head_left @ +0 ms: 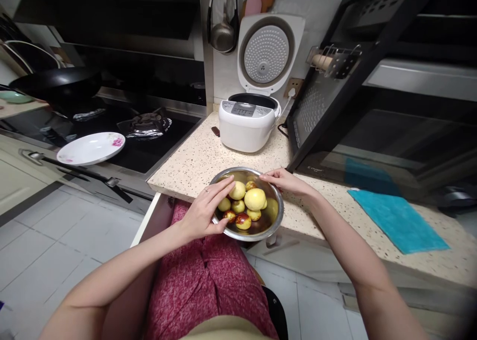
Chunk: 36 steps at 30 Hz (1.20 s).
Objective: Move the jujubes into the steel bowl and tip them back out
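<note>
A shiny metal bowl stands at the counter's front edge, partly overhanging it. Pale yellow-green round fruits and several red-brown mottled jujubes lie inside. My left hand reaches over the bowl's left rim, its fingers straight and the thumb spread apart. Those fingertips are beside or touching a pale fruit; the thumb is close to a jujube. At the upper right rim, my right hand grips the bowl with its fingertips. Its thumb is not clearly visible.
Behind the bowl stands a white rice cooker, lid raised. A black oven and a blue cloth are on the right. Left are a floral plate overhanging the stove edge and a wok. An open drawer sits below.
</note>
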Available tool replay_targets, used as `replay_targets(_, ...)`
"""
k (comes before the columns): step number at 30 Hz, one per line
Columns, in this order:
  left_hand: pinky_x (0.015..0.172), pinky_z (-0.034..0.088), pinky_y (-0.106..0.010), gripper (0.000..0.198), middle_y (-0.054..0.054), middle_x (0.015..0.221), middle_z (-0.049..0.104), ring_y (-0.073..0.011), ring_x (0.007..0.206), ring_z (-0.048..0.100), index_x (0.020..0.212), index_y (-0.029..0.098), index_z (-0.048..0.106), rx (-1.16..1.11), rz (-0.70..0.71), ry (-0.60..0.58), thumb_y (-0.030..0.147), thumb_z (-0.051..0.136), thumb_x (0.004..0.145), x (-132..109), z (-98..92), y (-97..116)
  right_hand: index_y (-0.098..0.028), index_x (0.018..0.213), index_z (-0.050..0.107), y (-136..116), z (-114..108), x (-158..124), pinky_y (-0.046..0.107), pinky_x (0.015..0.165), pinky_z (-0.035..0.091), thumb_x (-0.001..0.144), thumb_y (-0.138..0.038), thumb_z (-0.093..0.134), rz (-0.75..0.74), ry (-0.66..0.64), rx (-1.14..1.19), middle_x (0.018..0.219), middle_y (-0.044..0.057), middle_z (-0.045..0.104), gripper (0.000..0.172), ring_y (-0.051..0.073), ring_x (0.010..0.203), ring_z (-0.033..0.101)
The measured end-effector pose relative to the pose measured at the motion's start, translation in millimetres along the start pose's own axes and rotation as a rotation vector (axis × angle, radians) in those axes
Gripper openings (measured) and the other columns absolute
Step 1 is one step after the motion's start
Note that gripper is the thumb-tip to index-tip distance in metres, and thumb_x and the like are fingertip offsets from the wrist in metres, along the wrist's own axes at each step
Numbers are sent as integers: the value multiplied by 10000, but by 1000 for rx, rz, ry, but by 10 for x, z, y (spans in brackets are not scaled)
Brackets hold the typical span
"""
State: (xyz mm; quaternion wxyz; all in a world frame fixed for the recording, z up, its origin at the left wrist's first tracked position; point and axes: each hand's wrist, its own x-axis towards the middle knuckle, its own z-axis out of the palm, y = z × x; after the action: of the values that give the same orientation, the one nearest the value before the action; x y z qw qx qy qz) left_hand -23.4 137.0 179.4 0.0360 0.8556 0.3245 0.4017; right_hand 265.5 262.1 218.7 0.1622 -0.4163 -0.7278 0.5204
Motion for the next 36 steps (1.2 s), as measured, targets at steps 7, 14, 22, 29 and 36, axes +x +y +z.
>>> replay_targets(7,1286,341,-588,826,-134,1705,296,-353,1569,335,1660,278,170,-185,-144,-42,485,601,987,110,57,-140,-164,643,617,-110,-96,-34,198,355,182,686,-570,820,128,136,112,431,-73,433,456,44,358,295)
replay_targets(14,1298,293,-613,878,-163,1705,278,-365,1566,337,1648,281,170,-467,-297,-22,498,671,960,296,315,-208,-204,524,484,-362,-263,-256,182,300,261,683,-353,805,233,363,233,360,-81,369,388,53,296,314)
replay_targets(22,1271,314,-619,1048,-212,1628,361,-412,1517,387,1592,207,300,-608,-363,64,565,842,770,518,517,-328,-185,447,497,-744,-221,-350,170,295,318,651,-254,805,280,427,205,327,-55,387,377,75,266,406)
replay_targets(29,1220,365,-641,952,-178,1528,487,-398,1422,488,1506,223,455,-681,-356,54,532,890,717,640,614,-579,-168,405,508,-1081,-283,-177,159,293,325,734,-151,671,350,409,32,321,-18,424,368,84,271,456)
replay_targets(36,1225,344,-652,1088,-202,1544,477,-418,1436,466,1523,198,452,-749,-377,49,545,945,617,656,609,-711,-180,448,509,-1228,-398,15,146,296,355,788,-136,690,445,414,-107,324,-18,451,387,89,292,484)
